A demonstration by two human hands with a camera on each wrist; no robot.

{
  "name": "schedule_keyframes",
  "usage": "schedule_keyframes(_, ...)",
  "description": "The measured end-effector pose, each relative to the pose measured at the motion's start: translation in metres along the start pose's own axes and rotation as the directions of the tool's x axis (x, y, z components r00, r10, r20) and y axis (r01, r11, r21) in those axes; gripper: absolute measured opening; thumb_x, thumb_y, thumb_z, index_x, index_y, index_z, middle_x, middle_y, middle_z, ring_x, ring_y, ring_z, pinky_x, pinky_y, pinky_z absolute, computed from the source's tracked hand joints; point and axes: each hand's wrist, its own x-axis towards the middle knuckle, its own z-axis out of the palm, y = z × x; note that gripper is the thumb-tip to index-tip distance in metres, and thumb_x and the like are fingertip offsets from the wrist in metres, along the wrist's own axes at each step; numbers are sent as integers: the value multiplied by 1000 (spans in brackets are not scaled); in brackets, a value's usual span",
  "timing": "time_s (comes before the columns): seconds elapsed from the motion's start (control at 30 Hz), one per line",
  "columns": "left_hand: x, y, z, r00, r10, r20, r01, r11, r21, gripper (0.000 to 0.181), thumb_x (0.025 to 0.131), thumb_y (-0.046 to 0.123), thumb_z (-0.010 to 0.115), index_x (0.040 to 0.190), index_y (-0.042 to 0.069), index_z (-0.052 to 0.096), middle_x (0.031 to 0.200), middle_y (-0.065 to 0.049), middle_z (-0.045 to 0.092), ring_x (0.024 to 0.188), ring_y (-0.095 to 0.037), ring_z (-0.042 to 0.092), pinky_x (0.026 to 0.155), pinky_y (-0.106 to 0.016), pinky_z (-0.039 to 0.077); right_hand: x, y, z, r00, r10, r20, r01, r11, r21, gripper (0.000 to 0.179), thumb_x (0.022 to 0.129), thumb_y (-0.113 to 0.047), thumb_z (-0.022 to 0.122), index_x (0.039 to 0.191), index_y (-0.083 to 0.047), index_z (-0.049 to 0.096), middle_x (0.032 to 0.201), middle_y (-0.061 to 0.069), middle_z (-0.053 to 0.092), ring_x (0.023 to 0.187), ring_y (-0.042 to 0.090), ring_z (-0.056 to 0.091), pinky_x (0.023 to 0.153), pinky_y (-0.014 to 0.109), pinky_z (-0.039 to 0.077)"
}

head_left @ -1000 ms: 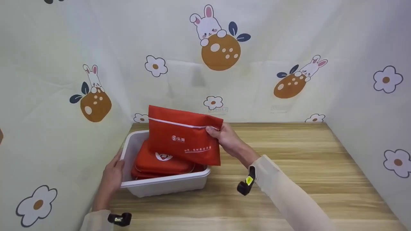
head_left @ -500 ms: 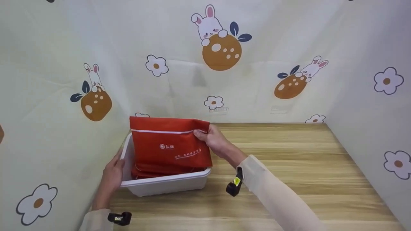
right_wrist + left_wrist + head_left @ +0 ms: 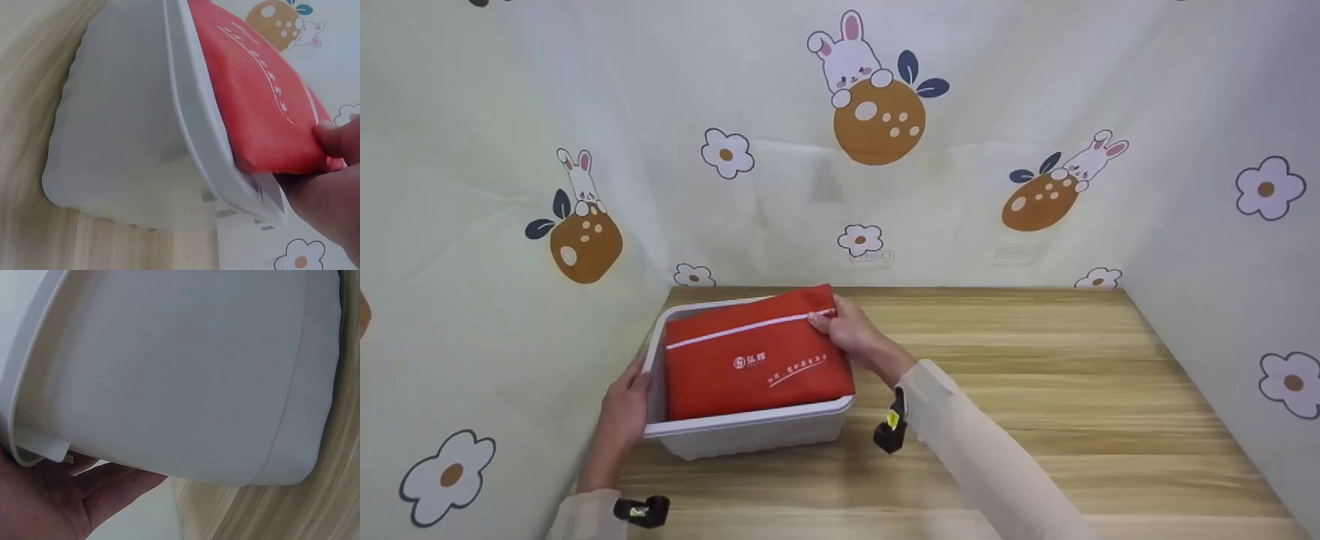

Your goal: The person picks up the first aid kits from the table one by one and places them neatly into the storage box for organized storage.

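A flat red fabric pouch (image 3: 757,364) with a white stripe and white printing lies slanted across the top of a white plastic bin (image 3: 750,436). Its far right corner is raised, and my right hand (image 3: 855,328) pinches it there, thumb on the printed face. In the right wrist view the pouch (image 3: 264,107) stands just inside the bin's rim (image 3: 197,112). My left hand (image 3: 624,405) holds the bin at its left side. From the left wrist, its fingers (image 3: 121,492) show against the bin's outer wall (image 3: 185,371). The pouch hides what lies beneath it.
The bin stands on a wood-grain tabletop (image 3: 1020,420), close to the left cloth wall (image 3: 510,337). Printed cloth with rabbits and flowers also rises at the back (image 3: 960,202) and on the right (image 3: 1207,262).
My right hand has brought the pouch left and down into the bin, where it now covers the red cases that were visible. My left hand has stayed on the bin.
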Motion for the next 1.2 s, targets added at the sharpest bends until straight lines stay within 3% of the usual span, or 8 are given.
schedule_keyframes(0.2,1,2,0,1000,-3,7,3,1000,-7,56,109,36,16,161,26,-2,169,-16,4,155,-43,10,122,-63,17,5,2,-2,986,34,-164,-43,998,-52,54,96,2,56,147,3,38,129,23,61,99,24,68,86,37,62)
schedule_keyframes(0.37,1,1,0,1000,6,7,-6,1000,4,56,109,35,16,161,25,-2,169,-16,4,155,-43,10,122,-62,17,-1,6,3,954,-150,-259,65,948,-310,54,88,8,61,140,2,47,131,21,56,117,30,62,98,40,57)
schedule_keyframes(0.5,2,0,0,1000,4,3,-4,1000,11,56,109,35,16,161,25,-2,169,-15,3,156,-42,9,122,-61,17,-9,11,7,934,-252,-251,114,881,-460,40,87,4,69,125,0,59,127,17,50,119,30,56,105,41,52)
schedule_keyframes(0.7,3,-1,1,1000,-3,4,3,1000,2,56,109,37,16,161,27,-3,170,-13,2,156,-40,7,123,-61,17,-17,16,5,966,-216,-140,107,830,-547,32,89,-14,74,119,-7,65,135,12,48,124,28,52,109,42,49)
schedule_keyframes(0.83,2,0,0,1000,-5,1,5,1000,2,56,109,34,16,161,26,-1,169,-14,3,156,-41,8,123,-60,17,-23,18,0,981,-194,21,158,730,-665,54,87,-37,75,134,-14,62,152,10,39,141,30,39,118,48,39)
schedule_keyframes(1.03,2,1,0,1000,-8,8,7,1000,1,56,109,33,16,161,26,-2,169,-14,3,156,-41,9,123,-61,17,-28,22,-4,953,-183,243,303,488,-819,81,80,-64,69,151,-29,47,168,5,20,158,31,2,129,54,7)
schedule_keyframes(1.1,2,1,0,1000,-9,9,9,1000,1,56,109,34,16,161,27,-3,169,-13,2,156,-41,8,123,-62,17,-28,22,-3,950,-163,267,312,449,-837,82,81,-66,67,152,-32,44,169,4,19,159,31,1,129,54,3)
schedule_keyframes(1.2,1,1,0,1000,-8,9,8,1000,0,56,109,36,16,161,27,-3,169,-13,2,156,-41,7,122,-62,18,-27,22,2,959,-120,256,282,427,-859,83,82,-69,64,154,-35,40,169,2,19,159,30,2,128,56,2)
